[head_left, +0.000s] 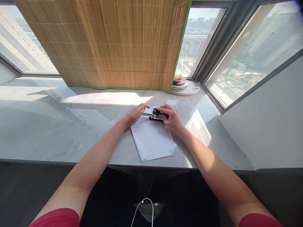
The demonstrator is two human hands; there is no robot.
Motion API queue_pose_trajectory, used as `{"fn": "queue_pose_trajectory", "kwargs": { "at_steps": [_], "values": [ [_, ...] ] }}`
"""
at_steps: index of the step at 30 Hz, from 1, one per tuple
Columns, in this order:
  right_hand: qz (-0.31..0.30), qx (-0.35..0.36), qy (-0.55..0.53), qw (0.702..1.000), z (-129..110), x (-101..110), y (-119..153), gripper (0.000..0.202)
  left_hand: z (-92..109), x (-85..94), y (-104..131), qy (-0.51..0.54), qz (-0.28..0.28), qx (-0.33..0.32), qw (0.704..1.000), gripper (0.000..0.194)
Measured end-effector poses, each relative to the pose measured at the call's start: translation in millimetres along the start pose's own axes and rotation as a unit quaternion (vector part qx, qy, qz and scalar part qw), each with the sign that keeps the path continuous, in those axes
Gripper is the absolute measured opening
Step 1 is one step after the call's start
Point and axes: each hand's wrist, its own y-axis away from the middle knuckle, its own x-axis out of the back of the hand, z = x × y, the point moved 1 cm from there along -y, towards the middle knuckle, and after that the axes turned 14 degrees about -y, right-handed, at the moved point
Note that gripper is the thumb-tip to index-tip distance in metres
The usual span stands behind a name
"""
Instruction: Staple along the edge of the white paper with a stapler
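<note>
A black stapler (157,115) lies over the upper part of some white paper sheets (153,140), its top arm apart from its base. My right hand (170,117) is closed round the stapler's right end. At the stapler's left, my left hand (136,114) has its fingers bent together near a thin metal part that sticks out; what those fingers hold, if anything, is too small to make out. Printed or drawn lines show on the paper beside my right hand, and the sheets' lower corners are folded.
The paper rests on a grey marble-like sill (71,135). A bamboo blind (106,44) with a green edge hangs in front, down to the sill's back part. Stacked plates (180,85) stand at the back right, by the windows. A white cable (152,209) loops below the front edge.
</note>
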Motion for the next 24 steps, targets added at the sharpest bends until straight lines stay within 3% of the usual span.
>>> {"fn": "queue_pose_trajectory", "kwargs": {
  "at_steps": [11,17,24],
  "values": [
    [-0.010,-0.010,-0.016,1.000,-1.9,-1.1,-1.0,0.034,-17.6,-7.1,-4.9,-0.076,0.025,-0.058,0.995,0.025],
    [-0.010,-0.035,-0.022,0.999,-0.7,-0.9,-1.7,0.033,-15.0,-7.8,-7.0,-0.161,0.008,-0.043,0.986,0.013],
    [-0.012,-0.050,-0.031,0.998,-1.7,-0.4,-2.4,0.031,-11.2,-15.3,-9.0,-0.163,-0.034,-0.042,0.985,0.010]
  ]
}}
